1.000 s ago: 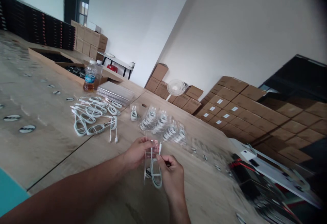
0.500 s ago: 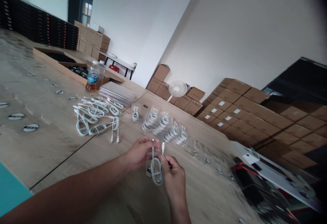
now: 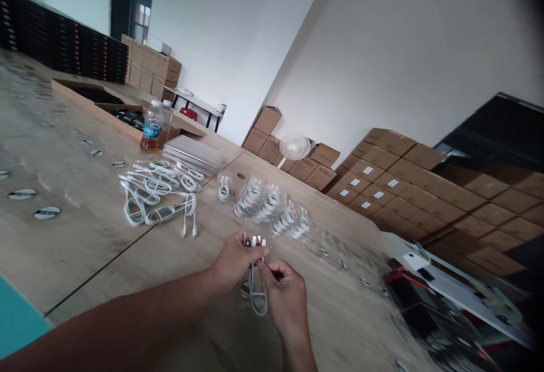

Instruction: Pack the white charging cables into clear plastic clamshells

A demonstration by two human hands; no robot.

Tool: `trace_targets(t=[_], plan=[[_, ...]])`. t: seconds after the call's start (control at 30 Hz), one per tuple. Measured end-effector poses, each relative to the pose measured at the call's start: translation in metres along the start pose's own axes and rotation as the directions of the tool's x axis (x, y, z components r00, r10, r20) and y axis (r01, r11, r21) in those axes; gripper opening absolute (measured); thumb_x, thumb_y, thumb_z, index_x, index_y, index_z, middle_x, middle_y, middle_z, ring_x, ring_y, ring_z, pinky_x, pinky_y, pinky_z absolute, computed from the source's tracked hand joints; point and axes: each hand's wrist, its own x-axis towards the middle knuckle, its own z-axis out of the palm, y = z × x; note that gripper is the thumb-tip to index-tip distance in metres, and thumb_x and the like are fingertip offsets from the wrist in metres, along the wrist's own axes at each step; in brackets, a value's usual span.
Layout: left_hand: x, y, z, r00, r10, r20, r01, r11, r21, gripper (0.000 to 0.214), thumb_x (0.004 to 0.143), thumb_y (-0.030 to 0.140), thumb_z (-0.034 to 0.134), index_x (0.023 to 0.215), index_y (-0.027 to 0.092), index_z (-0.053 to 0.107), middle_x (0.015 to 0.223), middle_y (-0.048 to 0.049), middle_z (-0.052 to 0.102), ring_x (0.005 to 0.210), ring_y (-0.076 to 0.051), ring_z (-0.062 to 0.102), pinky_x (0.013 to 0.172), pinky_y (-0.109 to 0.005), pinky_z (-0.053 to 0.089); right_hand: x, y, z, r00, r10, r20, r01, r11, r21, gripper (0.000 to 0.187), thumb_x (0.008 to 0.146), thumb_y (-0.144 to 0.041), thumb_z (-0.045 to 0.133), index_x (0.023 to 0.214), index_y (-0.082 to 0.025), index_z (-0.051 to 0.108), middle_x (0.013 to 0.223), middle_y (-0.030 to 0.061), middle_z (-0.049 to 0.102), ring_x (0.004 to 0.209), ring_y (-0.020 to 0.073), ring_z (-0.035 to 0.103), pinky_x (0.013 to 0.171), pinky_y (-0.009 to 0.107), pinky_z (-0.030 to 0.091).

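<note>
My left hand (image 3: 234,260) is closed, pinching a clear plastic piece (image 3: 246,238) and a white charging cable (image 3: 260,311) between thumb and fingers. The cable's two plugs stand side by side above my left thumb, and its coil hangs in a loop below. My right hand (image 3: 288,295) is closed too, its thumb and forefinger gripping the cable just below the plugs. A small oval sticker (image 3: 245,289) shows behind the loop. Loose white cables (image 3: 159,191) lie in a tangle beyond my left hand. Past my hands lie several clear packs of coiled cables (image 3: 271,205).
A stack of clear plastic trays (image 3: 193,154) lies behind the loose cables, beside a bottle of brown liquid (image 3: 151,128) and an open cardboard box (image 3: 96,107). Oval stickers (image 3: 47,213) dot the table (image 3: 178,326). Boxes (image 3: 408,185) and a white fan (image 3: 294,146) stand beyond.
My right hand has brought the free plug across, next to the other plug at my left thumb. Its fingers have moved slightly left. The cable loop hangs narrower.
</note>
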Motion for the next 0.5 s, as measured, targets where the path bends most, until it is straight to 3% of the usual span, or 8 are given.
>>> trace_targets(t=[0.1,0.3,0.4,0.5], plan=[[0.0,0.0,0.001,0.998,0.053,-0.03,-0.052,0.998,0.03,0.026,0.054,0.03,0.081,0.063,0.014,0.062,0.059,0.0008,0.059,0.053,-0.01,0.051,0.052,-0.022,0.037,-0.001,-0.003,0.003,1.0,0.001,-0.011,-0.001,1.0,0.008,0.035,0.074,-0.049,0.06,0.063,-0.016,0.063,0.056,-0.0002,0.057,0.051,0.0133,0.046,0.05,0.025,0.036],[0.005,0.003,-0.002,0.992,0.037,-0.117,-0.044,0.998,-0.055,0.032,0.051,0.033,0.081,0.064,0.015,0.058,0.055,0.0028,0.056,0.048,-0.009,0.048,0.05,-0.022,0.036,-0.003,-0.001,0.008,0.998,-0.063,0.004,0.063,0.998,-0.012,0.028,0.076,-0.045,0.061,0.07,-0.017,0.065,0.061,0.001,0.061,0.058,0.0153,0.053,0.055,0.025,0.041],[0.007,0.003,-0.004,0.992,0.056,-0.111,-0.061,0.997,-0.044,0.03,0.054,0.033,0.079,0.062,0.015,0.056,0.053,0.0027,0.055,0.047,-0.009,0.048,0.05,-0.022,0.037,-0.003,0.003,0.01,0.995,-0.101,0.01,0.101,0.994,-0.042,0.027,0.077,-0.043,0.059,0.071,-0.018,0.064,0.062,0.0016,0.062,0.058,0.0154,0.053,0.056,0.026,0.041],[0.008,0.0,-0.005,0.994,0.079,-0.078,-0.077,0.997,0.019,0.025,0.06,0.034,0.074,0.062,0.015,0.059,0.056,-0.0002,0.058,0.05,-0.011,0.051,0.05,-0.023,0.038,-0.004,0.006,0.015,0.989,-0.136,-0.055,0.134,0.99,-0.045,0.03,0.077,-0.045,0.06,0.067,-0.018,0.063,0.06,0.0013,0.061,0.056,0.0147,0.052,0.054,0.025,0.04]])
